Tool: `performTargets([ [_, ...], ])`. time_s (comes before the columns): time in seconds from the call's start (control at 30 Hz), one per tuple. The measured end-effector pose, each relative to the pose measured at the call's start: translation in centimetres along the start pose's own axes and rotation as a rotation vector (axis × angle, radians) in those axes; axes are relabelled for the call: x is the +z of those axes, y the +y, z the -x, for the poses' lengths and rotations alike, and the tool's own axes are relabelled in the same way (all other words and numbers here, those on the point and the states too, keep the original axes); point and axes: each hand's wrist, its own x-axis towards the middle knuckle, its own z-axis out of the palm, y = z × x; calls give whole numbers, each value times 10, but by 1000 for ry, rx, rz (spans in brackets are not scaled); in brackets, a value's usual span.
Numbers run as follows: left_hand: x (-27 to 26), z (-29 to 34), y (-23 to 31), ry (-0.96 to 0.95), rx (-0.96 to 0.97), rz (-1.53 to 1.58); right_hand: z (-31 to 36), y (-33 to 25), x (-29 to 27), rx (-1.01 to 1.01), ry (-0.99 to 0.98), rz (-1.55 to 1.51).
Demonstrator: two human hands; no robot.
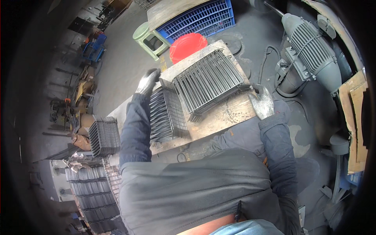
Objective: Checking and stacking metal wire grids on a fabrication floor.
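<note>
Both of my hands wear pale grey work gloves with dark fingertips. A stack of flat dark wire racks lies on a worn wooden board in front of me. To its left, a tilted group of wire racks stands against more dark racks. My left hand is at the far corner of the tilted racks, fingers bent and close together; what they hold, if anything, is hidden. My right hand is beside the stack's right corner, thumb and fingers apart, with nothing plainly gripped.
Beyond the board stand a red round stool, a pale green stool and a blue plastic crate. A grey motor with cables is at the right. More racks stand at the left, with bundled dark parts below.
</note>
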Motion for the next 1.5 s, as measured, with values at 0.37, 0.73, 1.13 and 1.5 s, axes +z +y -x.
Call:
performTargets([
  [0.37, 15, -66, -18, -561, -372, 298, -7, -17, -6, 163, 28, -63],
  [0.73, 4, -56, -39, -527, -375, 277, -6, -10, -3, 168, 36, -109],
  [1.13, 27, -41, 5, -275, 18, -93, -1, -12, -8, 77, -1, -46],
  [1.5, 93, -5, 60, -460, 327, -587, -12, -23, -7, -104, -147, 86],
])
